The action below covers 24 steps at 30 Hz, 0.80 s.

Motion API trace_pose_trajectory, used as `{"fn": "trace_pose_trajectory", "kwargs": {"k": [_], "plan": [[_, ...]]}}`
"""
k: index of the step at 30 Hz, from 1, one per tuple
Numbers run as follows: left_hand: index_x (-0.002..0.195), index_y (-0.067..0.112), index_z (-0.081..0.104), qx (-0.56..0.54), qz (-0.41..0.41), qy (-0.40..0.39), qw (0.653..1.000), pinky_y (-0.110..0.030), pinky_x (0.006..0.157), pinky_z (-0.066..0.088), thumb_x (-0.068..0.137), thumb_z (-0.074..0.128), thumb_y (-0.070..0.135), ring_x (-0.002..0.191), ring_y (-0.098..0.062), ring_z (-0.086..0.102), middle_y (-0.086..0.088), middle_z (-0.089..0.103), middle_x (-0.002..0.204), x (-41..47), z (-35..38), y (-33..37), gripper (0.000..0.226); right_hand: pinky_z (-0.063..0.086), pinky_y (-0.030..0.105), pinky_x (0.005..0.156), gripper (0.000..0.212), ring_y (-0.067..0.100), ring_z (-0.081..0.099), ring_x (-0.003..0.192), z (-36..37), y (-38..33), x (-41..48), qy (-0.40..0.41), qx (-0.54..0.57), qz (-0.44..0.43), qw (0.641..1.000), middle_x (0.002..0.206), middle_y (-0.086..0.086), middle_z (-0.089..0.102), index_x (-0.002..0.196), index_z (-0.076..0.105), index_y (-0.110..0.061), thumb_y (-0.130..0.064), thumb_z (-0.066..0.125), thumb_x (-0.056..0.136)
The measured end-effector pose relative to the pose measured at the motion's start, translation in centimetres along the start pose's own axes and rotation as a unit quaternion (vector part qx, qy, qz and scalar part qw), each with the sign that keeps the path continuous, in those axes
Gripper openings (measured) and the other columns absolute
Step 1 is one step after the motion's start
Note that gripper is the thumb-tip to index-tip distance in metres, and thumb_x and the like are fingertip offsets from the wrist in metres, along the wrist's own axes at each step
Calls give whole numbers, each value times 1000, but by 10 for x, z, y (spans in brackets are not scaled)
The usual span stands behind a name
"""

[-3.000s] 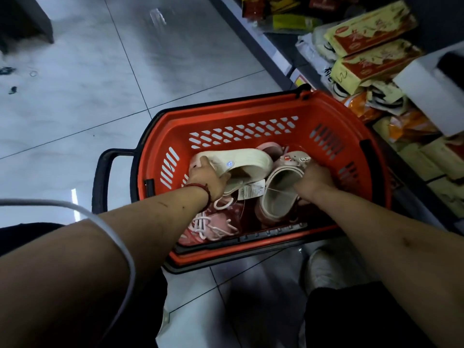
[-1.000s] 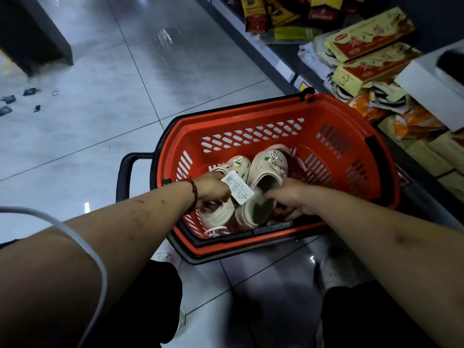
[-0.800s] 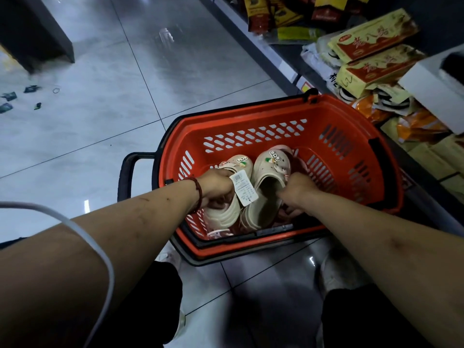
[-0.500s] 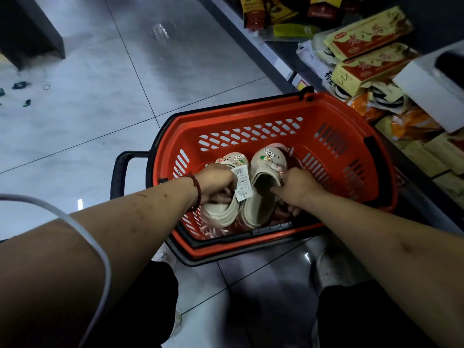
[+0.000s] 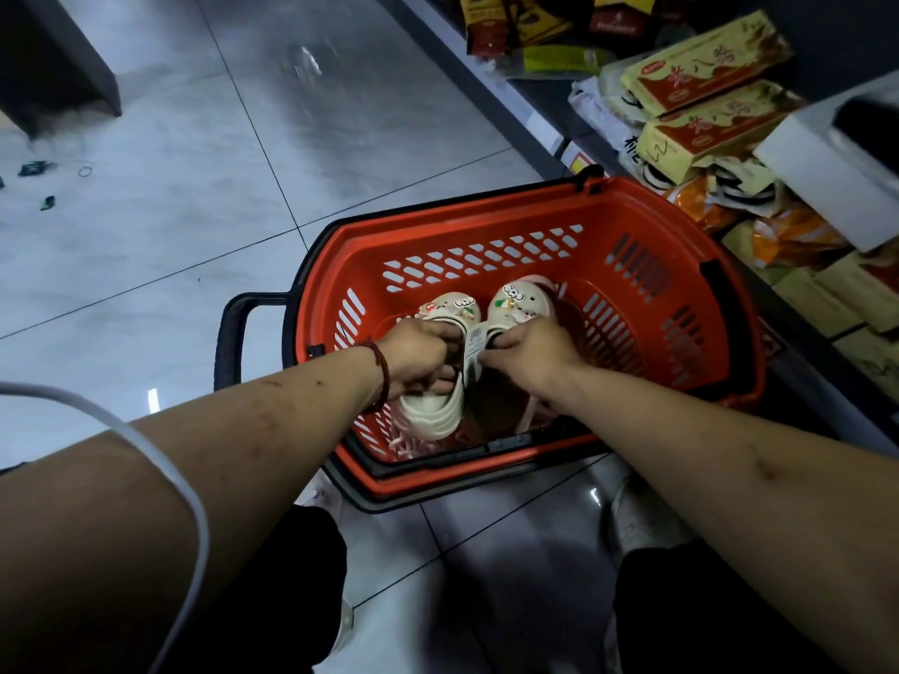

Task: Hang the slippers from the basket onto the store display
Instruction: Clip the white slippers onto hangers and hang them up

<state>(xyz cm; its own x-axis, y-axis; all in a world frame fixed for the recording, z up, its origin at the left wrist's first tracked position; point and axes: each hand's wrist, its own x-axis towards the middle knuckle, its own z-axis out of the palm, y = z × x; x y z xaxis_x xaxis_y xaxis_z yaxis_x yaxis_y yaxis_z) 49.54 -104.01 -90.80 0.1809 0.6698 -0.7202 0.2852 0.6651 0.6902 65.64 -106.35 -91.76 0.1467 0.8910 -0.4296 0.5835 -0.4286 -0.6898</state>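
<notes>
A red basket (image 5: 486, 226) stands on the tiled floor. Inside it I hold a pair of cream clog slippers with small charms on the toes. My left hand (image 5: 418, 355) grips the left slipper (image 5: 438, 411) by its opening. My right hand (image 5: 530, 352) grips the right slipper (image 5: 518, 304) the same way. A white price tag (image 5: 473, 347) hangs between the two slippers. Pink laced shoes (image 5: 404, 442) lie underneath at the bottom of the basket, mostly hidden.
The basket's black handle (image 5: 233, 342) sticks out to the left. A low store shelf (image 5: 729, 128) with boxed and bagged goods runs along the right. Small scraps (image 5: 34, 167) lie on the floor at far left. A white cable (image 5: 160, 469) crosses my left arm.
Three seconds ago my hands were sorting among shoes in the basket. Since then both cream slippers have been brought side by side, and my hands have closed in toward the tag between them.
</notes>
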Motion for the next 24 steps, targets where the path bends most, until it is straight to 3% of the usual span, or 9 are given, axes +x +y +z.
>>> {"fn": "trace_pose_trajectory", "kwargs": {"k": [4, 9, 13, 17, 20, 24], "plan": [[134, 7, 58, 35, 24, -14, 999, -23, 55, 46, 76, 22, -31, 89, -18, 67, -7, 66, 128, -12, 0, 4, 78, 58, 35, 87, 42, 17, 70, 93, 18, -9, -6, -93, 56, 16, 994, 95, -1, 75, 104, 72, -19, -41, 87, 71], [123, 12, 63, 71, 35, -27, 997, -19, 48, 36, 74, 24, -29, 87, -20, 59, -7, 69, 125, -15, -4, 4, 75, 50, 29, 77, 50, 27, 67, 99, 30, -27, -5, -16, 6, 76, 997, 107, 8, 70, 114, 63, -11, -47, 75, 82], [111, 11, 63, 63, 54, -17, 996, -26, 58, 50, 94, 38, -15, 71, -17, 57, -10, 68, 106, -15, -10, 6, 40, 42, 27, 73, 35, 33, 66, 105, 43, -30, 1, 35, -37, 94, 994, 115, 15, 70, 113, 68, -5, -30, 67, 89], [114, 3, 61, 94, 130, 72, 984, -37, 67, 55, 98, 40, -6, 66, -20, 61, -10, 69, 88, -15, -31, 9, 28, 43, 28, 73, 35, 34, 66, 107, 38, -33, 3, 68, -55, 99, 991, 116, 17, 70, 110, 68, -2, -31, 68, 90], [98, 25, 64, 238, 177, 141, 945, -33, 79, 55, 93, 52, 12, 87, -19, 67, -3, 71, 99, -25, -47, 8, 19, 49, 28, 82, 35, 34, 66, 106, 31, -34, 0, 78, -56, 99, 990, 113, 17, 70, 109, 67, -1, -31, 66, 92], [109, 19, 62, 293, 198, 207, 912, -20, 59, 43, 94, 44, 9, 91, -21, 64, -4, 69, 108, -36, -47, 5, 25, 59, 37, 85, 33, 35, 70, 94, 11, -31, -4, 107, -16, 98, 989, 106, 13, 69, 108, 66, -6, -33, 68, 89]]}}
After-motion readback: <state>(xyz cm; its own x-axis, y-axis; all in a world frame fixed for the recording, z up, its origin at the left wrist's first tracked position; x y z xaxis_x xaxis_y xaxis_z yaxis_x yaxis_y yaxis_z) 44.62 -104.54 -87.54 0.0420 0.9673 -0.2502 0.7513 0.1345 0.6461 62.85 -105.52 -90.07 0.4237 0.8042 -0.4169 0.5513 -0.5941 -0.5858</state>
